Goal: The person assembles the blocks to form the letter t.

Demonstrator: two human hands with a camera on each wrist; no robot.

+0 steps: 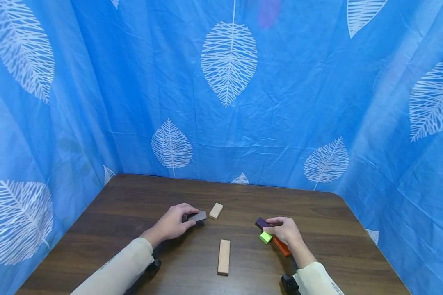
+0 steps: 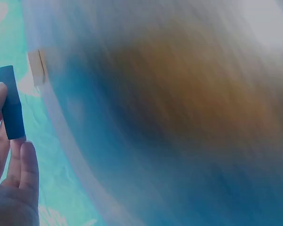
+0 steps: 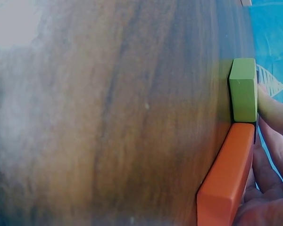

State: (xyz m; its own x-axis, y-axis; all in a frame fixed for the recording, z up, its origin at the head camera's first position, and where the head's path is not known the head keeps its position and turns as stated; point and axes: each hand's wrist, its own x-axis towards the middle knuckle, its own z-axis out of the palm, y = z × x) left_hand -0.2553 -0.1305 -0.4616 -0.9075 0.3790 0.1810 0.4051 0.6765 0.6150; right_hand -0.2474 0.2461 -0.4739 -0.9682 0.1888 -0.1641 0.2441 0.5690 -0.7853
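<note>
My left hand [image 1: 177, 222] pinches a dark grey block [image 1: 197, 216] between thumb and fingers, left of centre on the table. In the left wrist view this block [image 2: 12, 103] looks blue-black, with the thumb on one side and fingers on the other. At the right, my right hand [image 1: 286, 229] pinches a dark purple block [image 1: 261, 223] by its near end. Right beside its thumb sits a lime green block [image 1: 266, 237]. An orange block [image 1: 282, 246] lies under the palm, its end close to the green block [image 3: 244, 89]. The purple block is mostly hidden in the right wrist view.
A short pale wooden block [image 1: 215, 211] lies just right of the left hand. A longer pale block [image 1: 224, 257] lies nearer, between the two forearms. Behind the brown wooden table [image 1: 140, 192] hangs a blue curtain [image 1: 214, 135] with white leaves.
</note>
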